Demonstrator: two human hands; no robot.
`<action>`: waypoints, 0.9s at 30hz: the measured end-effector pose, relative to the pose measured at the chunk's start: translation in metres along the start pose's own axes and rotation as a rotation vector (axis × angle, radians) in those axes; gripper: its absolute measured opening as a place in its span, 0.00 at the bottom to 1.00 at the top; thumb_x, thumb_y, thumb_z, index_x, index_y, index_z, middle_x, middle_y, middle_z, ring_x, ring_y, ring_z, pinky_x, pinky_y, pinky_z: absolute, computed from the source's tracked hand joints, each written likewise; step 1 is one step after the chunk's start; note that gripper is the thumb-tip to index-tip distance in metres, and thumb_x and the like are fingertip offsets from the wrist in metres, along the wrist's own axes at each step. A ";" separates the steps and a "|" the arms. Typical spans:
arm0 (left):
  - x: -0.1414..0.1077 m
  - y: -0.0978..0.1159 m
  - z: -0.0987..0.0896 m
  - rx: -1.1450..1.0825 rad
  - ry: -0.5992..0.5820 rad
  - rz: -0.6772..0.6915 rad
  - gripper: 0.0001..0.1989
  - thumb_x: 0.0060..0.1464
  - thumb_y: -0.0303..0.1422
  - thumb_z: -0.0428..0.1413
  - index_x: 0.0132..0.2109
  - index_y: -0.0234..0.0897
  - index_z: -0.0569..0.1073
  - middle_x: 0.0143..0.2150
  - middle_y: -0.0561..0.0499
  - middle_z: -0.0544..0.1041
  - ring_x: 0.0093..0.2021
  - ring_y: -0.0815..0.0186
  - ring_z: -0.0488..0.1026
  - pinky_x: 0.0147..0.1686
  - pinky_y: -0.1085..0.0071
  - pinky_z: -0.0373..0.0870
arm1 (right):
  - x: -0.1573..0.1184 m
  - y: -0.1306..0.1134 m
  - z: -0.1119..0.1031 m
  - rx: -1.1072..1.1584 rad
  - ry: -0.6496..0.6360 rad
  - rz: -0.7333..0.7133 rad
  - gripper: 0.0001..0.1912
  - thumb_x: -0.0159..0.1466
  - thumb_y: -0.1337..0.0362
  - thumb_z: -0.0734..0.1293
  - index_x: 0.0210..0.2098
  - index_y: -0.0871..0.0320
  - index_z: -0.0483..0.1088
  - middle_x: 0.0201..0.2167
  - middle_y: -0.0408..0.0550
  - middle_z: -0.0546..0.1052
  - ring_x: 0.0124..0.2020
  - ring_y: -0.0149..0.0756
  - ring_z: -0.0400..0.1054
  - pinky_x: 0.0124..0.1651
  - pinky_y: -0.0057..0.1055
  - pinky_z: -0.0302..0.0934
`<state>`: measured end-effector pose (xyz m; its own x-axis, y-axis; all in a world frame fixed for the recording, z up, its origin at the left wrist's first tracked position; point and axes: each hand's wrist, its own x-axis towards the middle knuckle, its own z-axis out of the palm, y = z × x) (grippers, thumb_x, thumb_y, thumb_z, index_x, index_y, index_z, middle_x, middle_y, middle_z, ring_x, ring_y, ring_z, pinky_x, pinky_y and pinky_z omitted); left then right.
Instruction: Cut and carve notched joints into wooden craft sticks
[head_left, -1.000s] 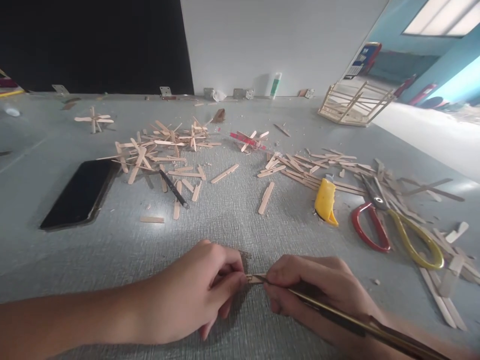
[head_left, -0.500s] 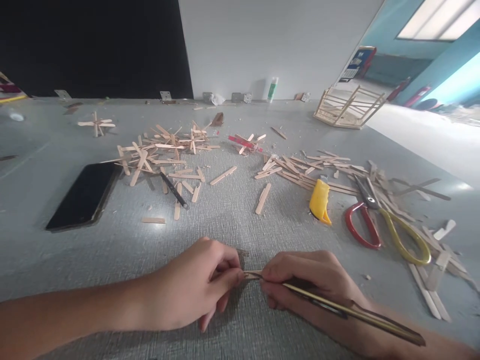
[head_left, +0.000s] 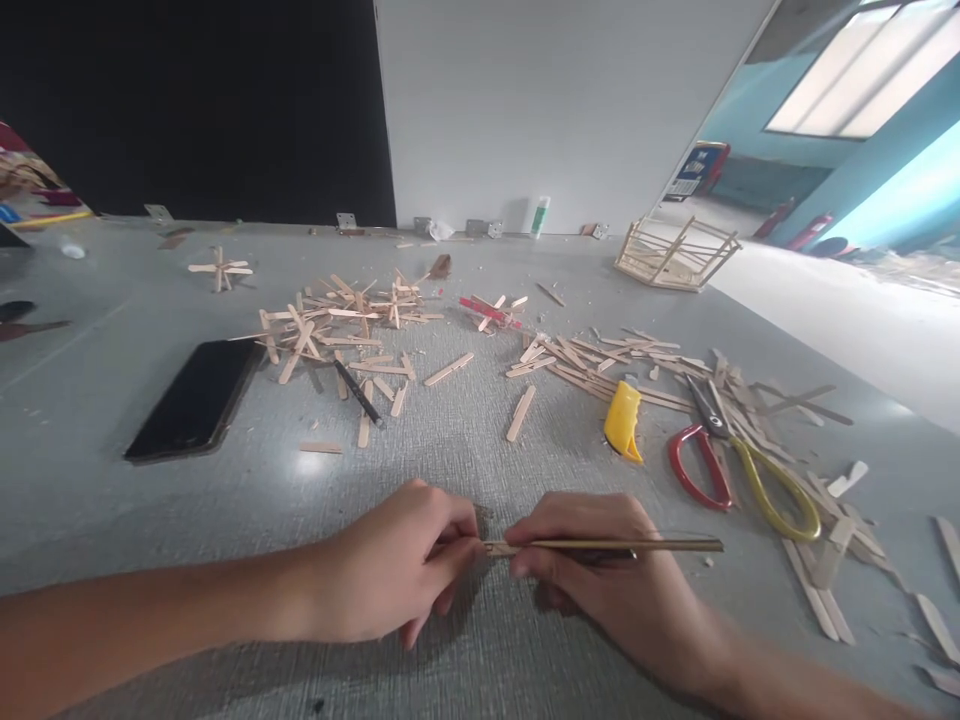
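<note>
Across the grey table (head_left: 262, 510) we work at the near edge, about the middle. Our left hand (head_left: 420, 565) rests at near left, our right hand (head_left: 611, 580) just to its right, with only a narrow gap between them.

Next in size is the slim brass-coloured tool (head_left: 667, 545) in our right hand, lying nearly level with its working end to the left. We judge it stiff, light and perhaps a little slick, best gripped low, pen-fashion, close to that end.

Smaller is the wooden craft stick (head_left: 496, 549), showing in the gap between our hands. It should feel almost weightless, dry and stiff but apt to split along the grain, so we would pinch it near the worked part.

Last, the fingers: our left thumb and forefinger are closed on the stick, and our right ones are closed round the tool. We cannot tell whether its tip bites the wood.
</note>
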<state>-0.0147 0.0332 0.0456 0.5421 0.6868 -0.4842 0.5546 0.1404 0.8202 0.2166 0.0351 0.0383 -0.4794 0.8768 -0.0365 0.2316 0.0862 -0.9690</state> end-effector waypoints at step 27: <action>-0.001 0.003 0.006 -0.108 0.011 -0.055 0.17 0.69 0.42 0.46 0.35 0.37 0.67 0.22 0.57 0.70 0.13 0.75 0.64 0.08 0.84 0.59 | -0.008 0.000 0.017 0.064 0.032 0.199 0.21 0.70 0.48 0.64 0.31 0.58 0.74 0.19 0.40 0.72 0.17 0.28 0.70 0.22 0.23 0.65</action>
<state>-0.0101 0.0285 0.0468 0.5054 0.6837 -0.5265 0.5117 0.2538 0.8208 0.2060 0.0204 0.0345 -0.4025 0.8882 -0.2218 0.2642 -0.1193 -0.9571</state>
